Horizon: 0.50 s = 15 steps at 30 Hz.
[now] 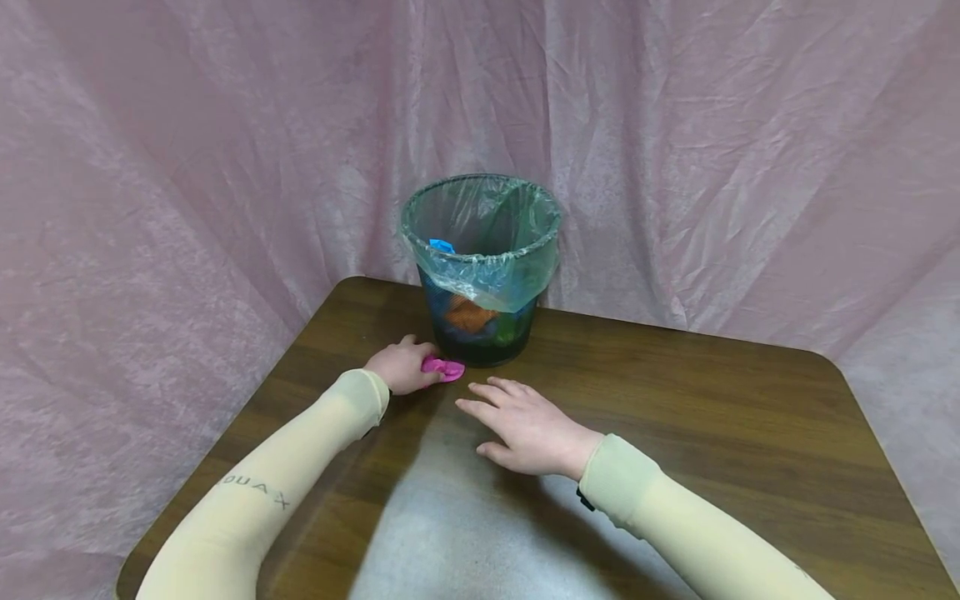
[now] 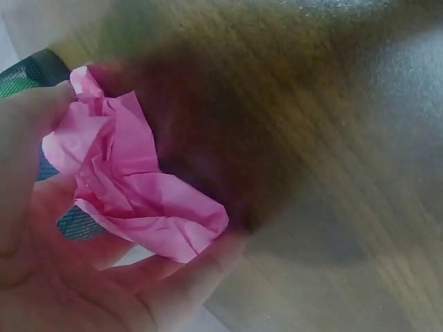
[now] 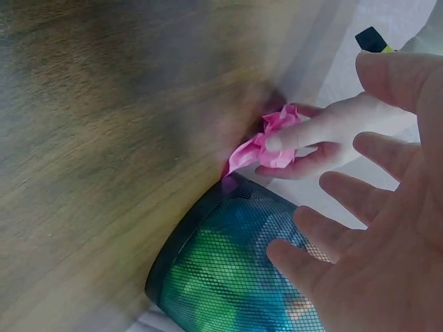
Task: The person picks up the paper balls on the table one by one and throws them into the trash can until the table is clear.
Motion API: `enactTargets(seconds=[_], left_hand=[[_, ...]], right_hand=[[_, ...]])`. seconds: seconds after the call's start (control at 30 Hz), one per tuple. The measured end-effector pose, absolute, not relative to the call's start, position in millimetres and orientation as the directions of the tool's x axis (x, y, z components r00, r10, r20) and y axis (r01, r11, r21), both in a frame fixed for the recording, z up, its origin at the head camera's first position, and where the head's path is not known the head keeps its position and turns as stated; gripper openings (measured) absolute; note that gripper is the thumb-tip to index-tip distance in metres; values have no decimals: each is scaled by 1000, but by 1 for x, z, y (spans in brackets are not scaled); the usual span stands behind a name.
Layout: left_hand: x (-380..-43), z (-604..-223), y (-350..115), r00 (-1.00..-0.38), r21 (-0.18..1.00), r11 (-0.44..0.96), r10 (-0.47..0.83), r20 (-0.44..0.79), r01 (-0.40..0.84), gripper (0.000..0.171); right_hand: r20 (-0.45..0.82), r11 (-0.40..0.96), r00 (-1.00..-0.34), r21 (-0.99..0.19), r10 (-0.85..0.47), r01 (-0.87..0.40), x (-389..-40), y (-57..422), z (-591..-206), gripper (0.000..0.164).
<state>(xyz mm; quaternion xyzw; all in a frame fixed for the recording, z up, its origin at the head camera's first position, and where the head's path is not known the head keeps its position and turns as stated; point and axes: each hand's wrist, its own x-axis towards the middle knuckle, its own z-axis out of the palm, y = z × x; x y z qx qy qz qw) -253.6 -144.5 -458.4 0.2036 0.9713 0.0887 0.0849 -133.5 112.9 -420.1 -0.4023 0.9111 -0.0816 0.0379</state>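
My left hand (image 1: 401, 367) grips a crumpled piece of pink paper (image 1: 447, 370) at the foot of the mesh wastebasket (image 1: 480, 340), low over the table. In the left wrist view the creased pink paper (image 2: 131, 187) lies between the thumb and the fingers. The right wrist view shows the left hand (image 3: 332, 135) around the paper (image 3: 279, 135), which reaches close to the basket's dark base (image 3: 183, 235). To the right and nearer, my right hand (image 1: 525, 427) hovers with its fingers spread and holds nothing.
A thin greenish plastic bag (image 1: 517, 279) lines the basket and folds over its rim. Inside show blue (image 1: 442, 246), orange (image 1: 470, 315) and green crumpled pieces. The brown wooden table (image 1: 712, 392) has rounded corners. A pink curtain (image 1: 675, 167) hangs behind it.
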Motion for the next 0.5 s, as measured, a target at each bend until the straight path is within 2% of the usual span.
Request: enactTargets(seconds=[0.27,0.5], left_hand=[[-254,-460,-151,-878,213,873,467,-104,439,34],[-251,-449,-165,-859,258,836,511,-42,484,29]], right_hand=[[-5,673,-686,-196,-728,-713,-132,116,-421,66],[-29,684,-694,-201,-719,-701,-131,118,-421,66]])
